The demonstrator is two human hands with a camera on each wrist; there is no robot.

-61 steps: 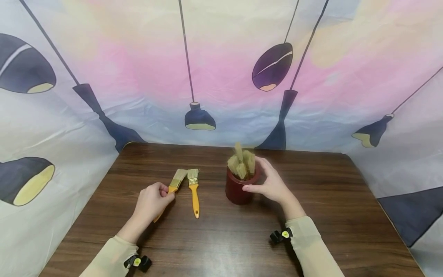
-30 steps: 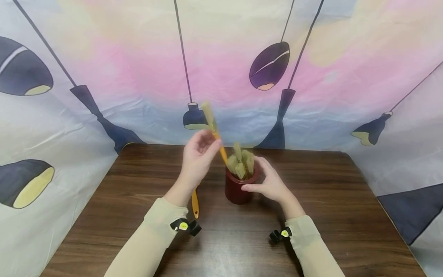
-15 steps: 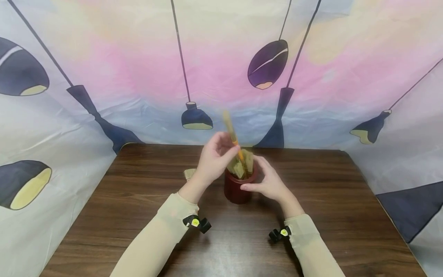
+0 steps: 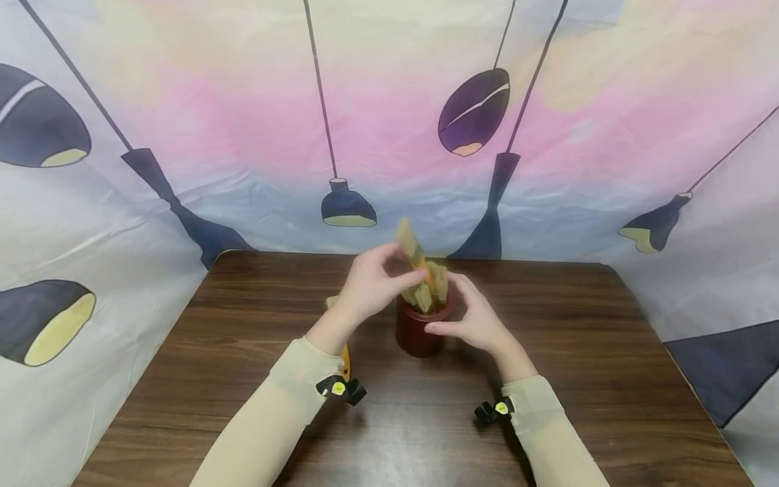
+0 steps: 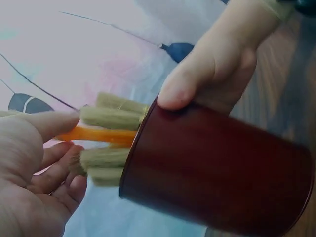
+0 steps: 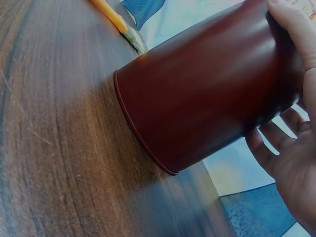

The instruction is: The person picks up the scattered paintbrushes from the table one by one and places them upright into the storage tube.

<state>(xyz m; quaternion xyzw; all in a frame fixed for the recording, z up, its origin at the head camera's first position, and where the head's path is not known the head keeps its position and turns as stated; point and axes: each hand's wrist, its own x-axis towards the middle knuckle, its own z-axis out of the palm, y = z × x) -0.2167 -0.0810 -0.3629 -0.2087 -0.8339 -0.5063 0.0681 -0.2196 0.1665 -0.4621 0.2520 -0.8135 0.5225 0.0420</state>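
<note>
My left hand (image 4: 371, 283) pinches a paintbrush (image 4: 409, 242) by its orange handle, bristles up and tilted, over the mouth of a dark red pot (image 4: 420, 336). In the left wrist view the orange handle (image 5: 101, 134) runs down into the pot among other bristle heads. Several paintbrushes (image 4: 439, 281) stand in the pot with bristles up. My right hand (image 4: 481, 323) grips the pot near its rim, thumb in front and fingers on the far side. The pot stands upright on the table.
One more paintbrush (image 6: 112, 17) lies on the wooden table (image 4: 578, 352) left of the pot, mostly hidden by my left wrist in the head view. A cloth printed with lamps (image 4: 262, 122) hangs behind the table.
My left hand has lifted a paintbrush from the table, carried it right to the pot and lowered its handle in. My right hand has stayed on the pot.
</note>
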